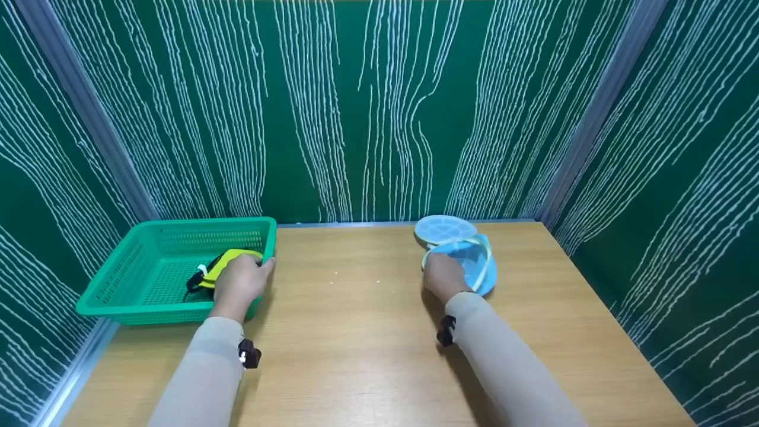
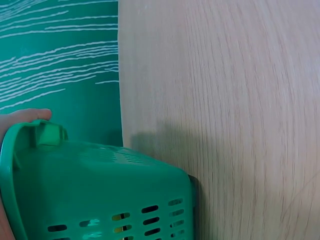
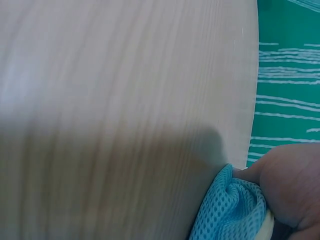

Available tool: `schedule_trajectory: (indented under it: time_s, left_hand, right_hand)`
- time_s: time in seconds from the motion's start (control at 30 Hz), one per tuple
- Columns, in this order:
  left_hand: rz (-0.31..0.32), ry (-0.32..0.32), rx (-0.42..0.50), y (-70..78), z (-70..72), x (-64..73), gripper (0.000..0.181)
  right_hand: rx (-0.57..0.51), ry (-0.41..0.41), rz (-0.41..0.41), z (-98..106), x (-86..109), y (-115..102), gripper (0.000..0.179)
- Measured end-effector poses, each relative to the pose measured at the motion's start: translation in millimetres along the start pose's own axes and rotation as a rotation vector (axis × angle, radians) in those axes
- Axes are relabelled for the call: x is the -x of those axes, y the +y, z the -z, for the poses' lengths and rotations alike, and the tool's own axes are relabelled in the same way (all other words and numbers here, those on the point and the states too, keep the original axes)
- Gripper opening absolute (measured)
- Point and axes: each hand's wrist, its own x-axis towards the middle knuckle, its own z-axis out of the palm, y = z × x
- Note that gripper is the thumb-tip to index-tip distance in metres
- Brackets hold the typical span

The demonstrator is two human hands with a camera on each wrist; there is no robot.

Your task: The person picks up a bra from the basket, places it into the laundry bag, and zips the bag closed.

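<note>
My left hand [image 1: 242,283] grips the right rim of a green perforated plastic basket [image 1: 145,308], with the thumb along the rim's outer side. Inside the basket, close by the fingers, lies a yellow and black item [image 1: 222,264] with a black strap and a white tag, partly hidden by the hand. My right hand [image 1: 446,277] holds the left edge of a light blue mesh pouch-like item [image 1: 487,276] with a pale yellow band; its fingertips are hidden in it. The right wrist view shows the blue mesh fabric [image 3: 227,212] bunched against the hand.
A light blue oval piece [image 1: 445,229] with a grid pattern lies behind the pouch, near the wooden table's [image 1: 356,356] back edge. Tiny white specks dot the table's middle. Green panels [image 1: 403,118] with white wavy lines stand around the back and sides.
</note>
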Motion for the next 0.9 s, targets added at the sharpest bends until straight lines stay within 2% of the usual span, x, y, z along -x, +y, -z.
schedule_trajectory:
  time_s: [0.2,0.37,0.77,0.9]
  left_hand:
    - [0.026,0.000,0.016,-1.6,0.8,1.3,0.055]
    - [0.035,-0.003,0.038,0.4,0.5,3.1,0.054]
    - [0.042,-0.016,0.035,0.1,-0.8,1.0,0.057]
    - [0.019,0.003,0.019,-0.3,-0.3,0.8,0.058]
  right_hand:
    - [-0.045,-0.023,0.011,-7.7,-0.2,-16.9,0.016]
    - [-0.041,-0.021,0.032,-12.5,0.5,-28.0,0.018]
    - [-0.070,-0.051,0.013,-23.9,5.5,-55.5,0.018]
    - [-0.015,-0.029,0.056,-29.2,5.4,-65.4,0.022]
